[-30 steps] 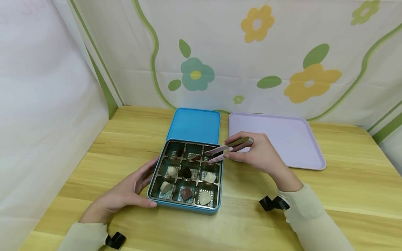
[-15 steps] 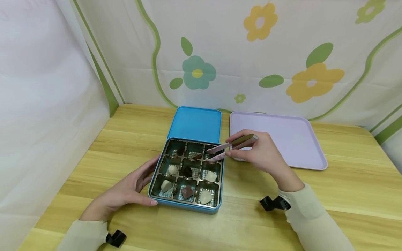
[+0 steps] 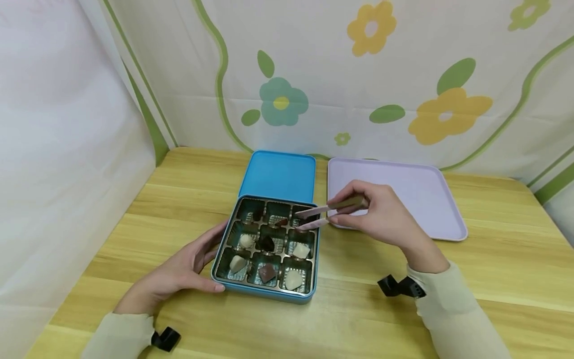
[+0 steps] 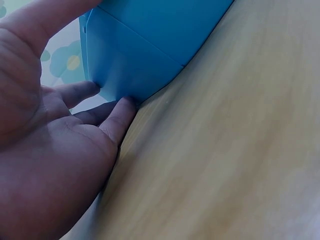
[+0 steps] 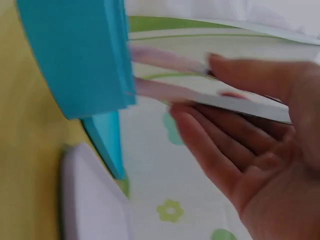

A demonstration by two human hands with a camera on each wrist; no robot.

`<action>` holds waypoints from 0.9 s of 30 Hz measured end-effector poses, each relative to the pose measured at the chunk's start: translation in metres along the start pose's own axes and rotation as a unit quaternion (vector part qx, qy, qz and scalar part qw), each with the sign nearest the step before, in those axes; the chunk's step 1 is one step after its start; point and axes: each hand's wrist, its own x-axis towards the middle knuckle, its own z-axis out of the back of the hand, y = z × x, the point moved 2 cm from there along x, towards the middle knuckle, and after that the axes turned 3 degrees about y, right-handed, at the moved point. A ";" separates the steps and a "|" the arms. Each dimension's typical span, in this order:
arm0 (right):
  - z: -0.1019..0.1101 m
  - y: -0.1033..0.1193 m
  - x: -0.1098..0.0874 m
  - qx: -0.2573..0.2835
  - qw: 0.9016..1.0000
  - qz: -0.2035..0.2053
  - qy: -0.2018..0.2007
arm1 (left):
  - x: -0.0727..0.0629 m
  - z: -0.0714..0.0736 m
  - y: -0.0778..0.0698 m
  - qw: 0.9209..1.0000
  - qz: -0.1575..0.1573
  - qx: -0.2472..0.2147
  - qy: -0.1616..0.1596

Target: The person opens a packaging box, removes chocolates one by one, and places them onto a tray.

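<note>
A blue tin box (image 3: 264,294) stands in the middle of the table, its metallic insert divided into compartments holding white chocolates (image 3: 293,280) and brown or dark chocolates (image 3: 267,272). My left hand (image 3: 179,271) holds the box by its near left corner, thumb at the front wall and fingertips against the left side (image 4: 120,117). In my right hand (image 3: 381,212), thumb and fingers pinch metal tongs (image 3: 314,223) with pinkish tips. Those tips are spread apart over the far right compartment, partly hiding it. In the right wrist view, the tips pass behind the box wall.
Behind the box lies a blue lid (image 3: 280,174). A lilac tray (image 3: 417,199) rests at the back right, partly behind my right hand. A flower-printed cloth (image 3: 314,60) hangs along the table's far edge, and white cloth (image 3: 67,149) covers the left side.
My right hand and the tongs have shifted slightly right, the tips drawing a little towards the box's right rim. The left hand has stayed at the box.
</note>
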 end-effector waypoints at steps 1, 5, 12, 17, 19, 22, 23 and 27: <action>0.001 0.001 0.000 -0.004 1.000 0.003 0.006 | 0.000 0.000 0.000 1.000 0.001 -0.001 -0.002; 0.001 0.001 0.002 -0.014 1.000 0.005 0.008 | 0.000 0.002 -0.001 1.000 0.002 -0.006 -0.004; -0.009 0.005 0.009 -0.040 0.999 0.010 0.004 | -0.003 0.002 -0.001 1.000 -0.008 -0.014 -0.002; -0.010 0.015 0.019 -0.103 0.994 0.009 0.039 | -0.004 0.002 0.000 1.000 -0.009 -0.017 0.000; -0.009 0.019 0.023 -0.122 0.991 0.013 0.059 | -0.004 0.002 0.000 1.000 -0.007 -0.015 -0.001; -0.008 0.023 0.028 -0.133 0.988 0.021 0.079 | -0.004 0.002 0.001 1.000 -0.005 -0.011 -0.003; -0.008 0.024 0.030 -0.132 0.987 0.023 0.083 | -0.004 0.002 0.001 1.000 -0.002 -0.012 -0.003; -0.008 0.027 0.034 -0.120 0.988 0.034 0.086 | -0.004 0.003 0.000 1.000 0.001 -0.015 -0.008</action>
